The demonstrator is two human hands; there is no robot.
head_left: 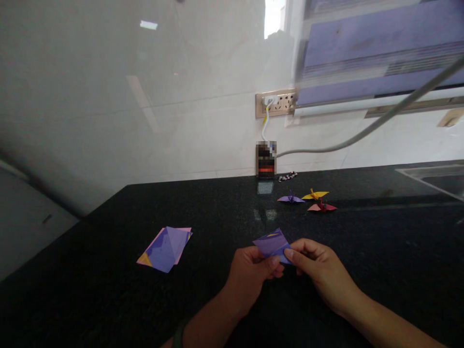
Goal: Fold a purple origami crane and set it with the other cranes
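Note:
A folded purple paper piece (271, 244) with a yellow streak is held just above the black countertop (108, 299). My left hand (250, 273) pinches its near left edge with closed fingers. My right hand (319, 268) pinches its right corner between thumb and forefinger. Both hands meet at the paper, near the counter's front middle.
A stack of purple, pink and yellow paper sheets (165, 248) lies to the left. Three folded paper cranes, purple (290, 198), yellow (315, 194) and red (322, 207), stand further back. A small dark device (266, 158) leans against the wall under a socket strip (275, 104), with a cable.

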